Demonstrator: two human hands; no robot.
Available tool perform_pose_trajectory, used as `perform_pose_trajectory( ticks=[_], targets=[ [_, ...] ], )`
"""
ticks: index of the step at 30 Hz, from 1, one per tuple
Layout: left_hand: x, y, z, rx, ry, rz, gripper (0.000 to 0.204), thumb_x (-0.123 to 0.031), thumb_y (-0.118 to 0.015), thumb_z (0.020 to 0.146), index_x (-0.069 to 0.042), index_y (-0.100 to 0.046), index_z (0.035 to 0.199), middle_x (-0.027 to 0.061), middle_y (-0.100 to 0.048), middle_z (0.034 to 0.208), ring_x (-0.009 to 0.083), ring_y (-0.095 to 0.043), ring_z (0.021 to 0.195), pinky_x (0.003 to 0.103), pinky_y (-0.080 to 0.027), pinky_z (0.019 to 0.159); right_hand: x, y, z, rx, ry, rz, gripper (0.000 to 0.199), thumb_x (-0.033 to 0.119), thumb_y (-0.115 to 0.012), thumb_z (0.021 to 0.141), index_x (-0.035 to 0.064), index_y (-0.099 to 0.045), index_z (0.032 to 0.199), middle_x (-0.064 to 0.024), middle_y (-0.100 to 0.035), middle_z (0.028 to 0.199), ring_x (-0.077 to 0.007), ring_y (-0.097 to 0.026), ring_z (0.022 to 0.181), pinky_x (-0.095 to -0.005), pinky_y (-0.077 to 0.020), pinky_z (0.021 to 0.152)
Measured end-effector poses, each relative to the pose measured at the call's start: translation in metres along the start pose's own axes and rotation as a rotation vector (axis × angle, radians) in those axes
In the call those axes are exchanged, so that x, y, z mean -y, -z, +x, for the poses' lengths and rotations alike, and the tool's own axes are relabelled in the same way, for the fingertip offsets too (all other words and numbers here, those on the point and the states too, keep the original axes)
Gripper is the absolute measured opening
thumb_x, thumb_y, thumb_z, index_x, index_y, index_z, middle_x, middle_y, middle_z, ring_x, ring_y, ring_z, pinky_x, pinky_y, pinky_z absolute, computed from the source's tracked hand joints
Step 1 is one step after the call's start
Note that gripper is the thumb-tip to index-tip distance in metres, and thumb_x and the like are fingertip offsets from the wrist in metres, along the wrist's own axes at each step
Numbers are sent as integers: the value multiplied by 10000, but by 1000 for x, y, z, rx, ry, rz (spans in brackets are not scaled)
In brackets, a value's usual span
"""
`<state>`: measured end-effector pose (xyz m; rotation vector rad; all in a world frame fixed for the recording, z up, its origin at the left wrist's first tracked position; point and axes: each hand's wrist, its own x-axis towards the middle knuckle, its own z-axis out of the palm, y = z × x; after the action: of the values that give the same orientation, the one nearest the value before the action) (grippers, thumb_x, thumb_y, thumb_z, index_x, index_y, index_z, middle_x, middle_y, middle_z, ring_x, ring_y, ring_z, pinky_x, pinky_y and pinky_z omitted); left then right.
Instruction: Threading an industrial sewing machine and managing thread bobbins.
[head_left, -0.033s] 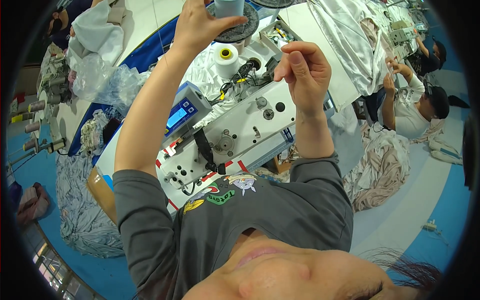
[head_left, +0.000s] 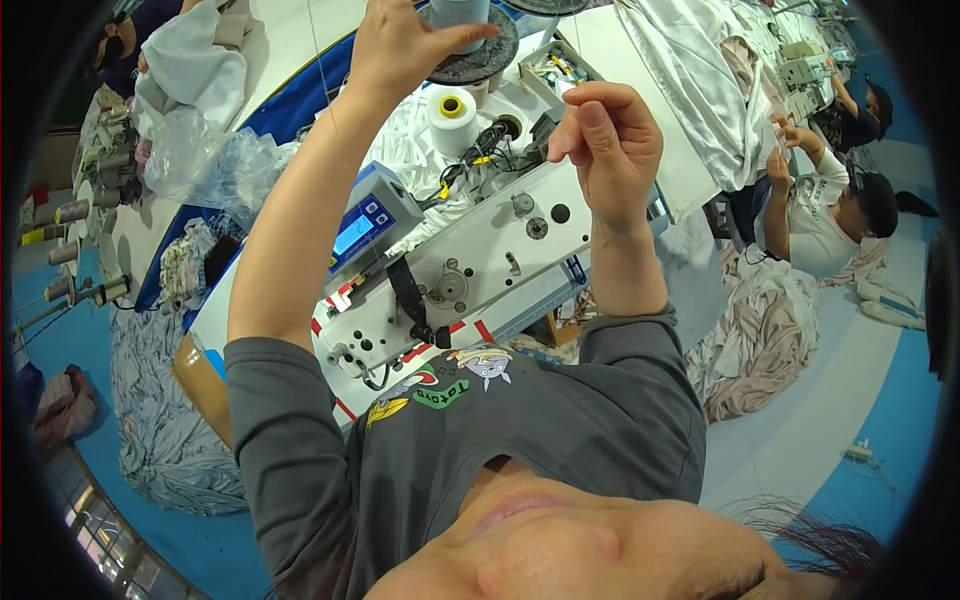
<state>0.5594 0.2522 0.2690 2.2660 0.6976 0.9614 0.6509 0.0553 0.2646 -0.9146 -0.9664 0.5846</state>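
At the top edge my left hand [head_left: 395, 50] is at a light blue thread cone [head_left: 460, 14], its thumb laid across the cone's lower part. The other fingertips run out of the picture, but the hand appears closed around the cone. Under it is a dark speckled round disc [head_left: 470, 68]. My right hand [head_left: 610, 150] is raised above the white sewing machine [head_left: 480, 270]. Its fingers curl in toward the thumb; whatever they pinch, if anything, is too small to make out. A fine thread [head_left: 320, 60] runs down past my left wrist.
A white thread cone [head_left: 452, 125] with a yellow core stands below the disc. Beside the machine are a control box [head_left: 365, 225] with a lit screen and a small tray [head_left: 560, 70] of tools. Cloth piles [head_left: 770, 340] lie right; a co-worker [head_left: 830, 215] sits there.
My left thumb has shifted slightly upward, and a little more of the blue cone shows below it. The fine thread has moved slightly. My right hand stays in place.
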Motion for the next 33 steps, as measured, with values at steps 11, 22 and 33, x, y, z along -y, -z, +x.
perform_pose_trajectory(
  ticks=[11, 22, 33],
  targets=[
    [0, 29, 30, 311, -70, -442, 841, -134, -768, 612, -85, -329, 1328, 138, -517, 1149, 225, -521, 1048, 325, -430, 883, 1, -6, 1, -19, 7, 11, 201, 178, -517, 918, -11, -564, 968, -29, -550, 595, -80, -532, 517, -165, -316, 437],
    [32, 31, 14, 414, 201, -459, 631, 96, -640, 681, -55, -426, 1256, 83, -520, 1112, 151, -546, 916, 253, -484, 717, -5, 2, -1, 2, 19, 14, 197, 165, -510, 920, -18, -557, 973, -39, -541, 607, -93, -521, 516, -178, -368, 461],
    [55, 15, -11, 212, -18, -131, 184, -16, -664, 770, 12, -626, 948, 54, -607, 797, 109, -548, 688, 238, -460, 625, -6, -3, -1, 26, -4, 6, 177, 130, -502, 919, -35, -542, 969, -47, -507, 624, -98, -495, 533, -226, -450, 502]
  ],
)
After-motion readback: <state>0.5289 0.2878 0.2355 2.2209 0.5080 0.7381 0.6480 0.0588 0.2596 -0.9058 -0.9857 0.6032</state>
